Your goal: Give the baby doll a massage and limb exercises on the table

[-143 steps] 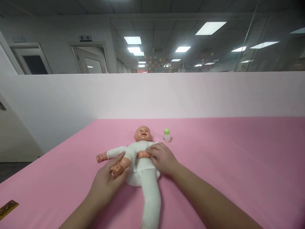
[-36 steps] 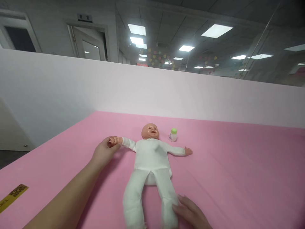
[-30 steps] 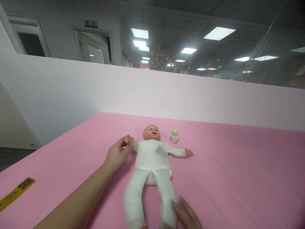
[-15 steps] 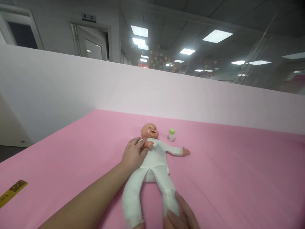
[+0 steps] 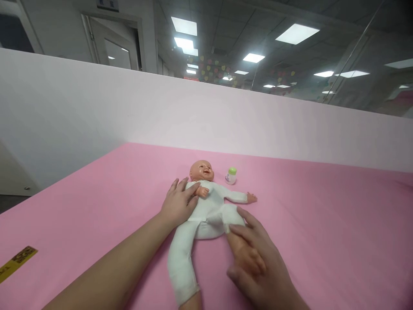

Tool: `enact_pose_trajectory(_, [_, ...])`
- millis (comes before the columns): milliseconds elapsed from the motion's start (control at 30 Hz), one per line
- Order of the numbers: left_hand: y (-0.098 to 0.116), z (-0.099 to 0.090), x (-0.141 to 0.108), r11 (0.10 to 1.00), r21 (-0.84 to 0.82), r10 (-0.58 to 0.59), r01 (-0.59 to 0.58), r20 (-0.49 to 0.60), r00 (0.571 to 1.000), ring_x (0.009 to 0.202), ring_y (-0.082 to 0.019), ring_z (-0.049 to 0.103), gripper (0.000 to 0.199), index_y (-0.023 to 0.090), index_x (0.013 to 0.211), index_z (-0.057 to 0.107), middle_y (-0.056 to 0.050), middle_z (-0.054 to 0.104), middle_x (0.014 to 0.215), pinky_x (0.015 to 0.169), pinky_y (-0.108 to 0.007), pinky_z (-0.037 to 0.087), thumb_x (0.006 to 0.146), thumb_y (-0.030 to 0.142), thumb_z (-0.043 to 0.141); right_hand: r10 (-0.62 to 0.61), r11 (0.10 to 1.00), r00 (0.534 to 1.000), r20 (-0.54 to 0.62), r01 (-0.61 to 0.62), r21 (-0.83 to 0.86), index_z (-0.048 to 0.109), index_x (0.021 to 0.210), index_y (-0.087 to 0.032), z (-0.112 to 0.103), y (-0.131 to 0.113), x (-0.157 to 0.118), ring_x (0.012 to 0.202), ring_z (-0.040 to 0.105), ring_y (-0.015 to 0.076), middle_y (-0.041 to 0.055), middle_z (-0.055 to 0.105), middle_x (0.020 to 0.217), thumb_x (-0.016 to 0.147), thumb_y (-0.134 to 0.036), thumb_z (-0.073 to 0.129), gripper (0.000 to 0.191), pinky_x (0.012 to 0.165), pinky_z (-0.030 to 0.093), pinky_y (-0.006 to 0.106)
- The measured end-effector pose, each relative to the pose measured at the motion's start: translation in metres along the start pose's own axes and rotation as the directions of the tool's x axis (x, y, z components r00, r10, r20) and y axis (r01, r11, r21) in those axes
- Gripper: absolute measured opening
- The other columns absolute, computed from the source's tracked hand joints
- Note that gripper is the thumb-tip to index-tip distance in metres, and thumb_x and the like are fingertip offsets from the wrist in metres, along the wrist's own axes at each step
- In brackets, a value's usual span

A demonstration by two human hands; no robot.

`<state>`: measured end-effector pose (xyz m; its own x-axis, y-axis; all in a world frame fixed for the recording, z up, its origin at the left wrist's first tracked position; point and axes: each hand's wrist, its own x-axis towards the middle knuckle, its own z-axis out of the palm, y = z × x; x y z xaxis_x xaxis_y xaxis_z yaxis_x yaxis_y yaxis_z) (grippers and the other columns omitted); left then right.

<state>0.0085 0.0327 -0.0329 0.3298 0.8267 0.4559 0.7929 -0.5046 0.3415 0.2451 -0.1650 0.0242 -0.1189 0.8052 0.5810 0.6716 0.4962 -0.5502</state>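
A baby doll (image 5: 206, 211) in a white suit lies face up on a pink surface (image 5: 309, 241), its head away from me. My left hand (image 5: 180, 202) rests on the doll's bent arm and the side of its chest, fingers spread. My right hand (image 5: 264, 254) is wrapped round the doll's lower leg and foot (image 5: 247, 256), holding that leg bent up towards the belly. The other leg (image 5: 183, 267) lies stretched towards me. Beside the doll's head stands a small bottle (image 5: 231, 176) with a green cap.
A white wall panel (image 5: 206, 116) borders the pink surface at the back. A yellow label (image 5: 17, 263) lies at the lower left. Beyond the panel are a door (image 5: 112, 45) and ceiling lights.
My right hand has moved up, and the doll's leg on that side has gone from stretched out to bent. My left hand has stayed on the doll's arm. The view has tilted slightly down.
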Motion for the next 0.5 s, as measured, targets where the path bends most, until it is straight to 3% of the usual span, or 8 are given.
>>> enact_pose_trajectory(100, [-0.003,-0.001,0.001,0.994,0.071,0.087,-0.087,-0.001,0.996,0.161,-0.046,0.013,0.051,0.043,0.154,0.056,-0.01,0.034,0.171,0.121,-0.073,0.028,0.103,0.037,0.054,0.148,0.989,0.986,0.079,-0.15,0.018,0.07,0.134,-0.028,0.0,-0.005,0.031,0.151,0.045,0.0401,0.0133,0.046,0.164,0.087,-0.045,0.081,0.05,0.114,0.052,0.056])
enact_pose_trajectory(200, [-0.004,0.0,0.002,0.989,0.077,0.126,-0.126,-0.002,0.992,0.161,-0.046,0.013,0.051,0.043,0.153,0.058,-0.008,0.034,0.171,0.12,-0.072,0.03,0.102,0.035,0.055,0.222,0.969,0.96,0.168,-0.237,0.072,0.07,0.135,-0.032,0.012,0.004,0.051,0.155,0.039,0.0369,0.0105,0.043,0.167,0.088,-0.042,0.081,0.05,0.12,0.043,0.06])
enact_pose_trajectory(300, [-0.003,0.0,0.001,0.989,0.045,0.14,-0.141,0.019,0.99,0.161,-0.044,0.015,0.051,0.043,0.152,0.058,-0.006,0.036,0.17,0.121,-0.071,0.03,0.102,0.034,0.055,0.268,0.949,0.948,0.173,-0.291,0.124,0.07,0.136,-0.032,0.025,0.015,0.058,0.154,0.04,0.0355,0.0106,0.042,0.168,0.088,-0.039,0.079,0.049,0.123,0.038,0.06])
enact_pose_trajectory(500, [-0.007,0.0,0.002,0.986,-0.166,-0.019,0.026,0.046,0.999,0.157,-0.038,0.032,0.054,0.037,0.157,0.054,-0.012,0.039,0.168,0.122,-0.062,0.034,0.103,0.04,0.054,0.275,0.944,0.955,0.107,-0.29,0.156,0.072,0.132,-0.03,0.02,0.015,0.044,0.153,0.043,0.0353,0.0117,0.044,0.166,0.083,-0.032,0.08,0.049,0.12,0.044,0.057])
